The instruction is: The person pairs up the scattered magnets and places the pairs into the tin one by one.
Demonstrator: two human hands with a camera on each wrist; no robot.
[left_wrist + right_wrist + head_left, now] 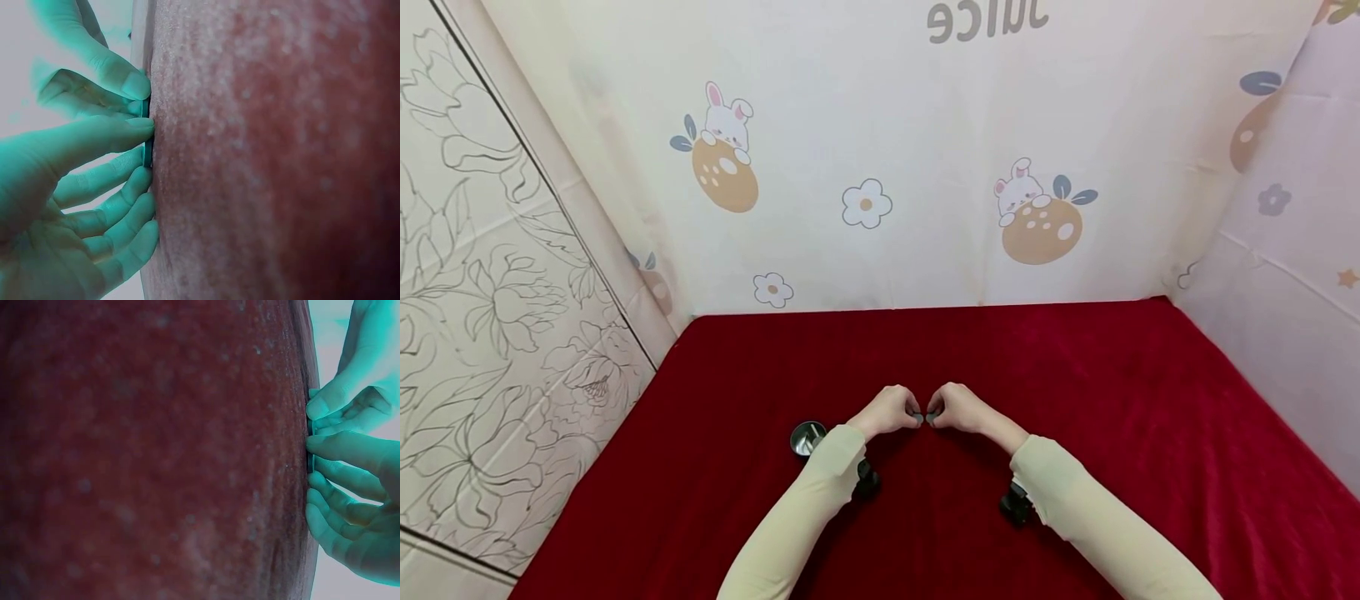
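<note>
Near the middle of the red cloth, my left hand [891, 410] and right hand [958, 408] face each other, fingertips almost meeting. Between thumb and fingers, the left hand pinches a small flat grey piece [917, 418]. A similar grey piece [931, 417] is pinched by the right hand, a narrow gap away. Edge-on in the left wrist view, the left hand's piece [148, 156] looks thin and dark, right at the cloth surface. The right wrist view shows the right hand's piece [310, 464] low at the cloth too, mostly covered by fingertips.
A small round metal bowl [798, 444] with light-coloured bits inside stands left of my left forearm, partly behind the sleeve. Red cloth [1000, 350] covers the table up to a printed white curtain [925, 250] at the back. Black wrist cameras [1015, 506] hang under both wrists.
</note>
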